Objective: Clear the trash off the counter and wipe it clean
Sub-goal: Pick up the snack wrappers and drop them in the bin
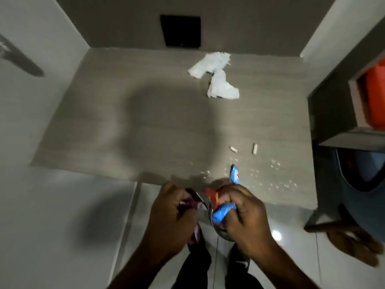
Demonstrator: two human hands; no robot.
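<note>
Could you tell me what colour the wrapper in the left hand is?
Purple, seen in the head view: wrapper in the left hand.

Head camera looks steeply down, close over the counter.

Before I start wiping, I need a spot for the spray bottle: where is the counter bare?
The left half of the counter is bare, from the left wall across to the tissues. The middle is free too. The front right is crowded: two white bits, crumbs and a blue wrapper.
</note>
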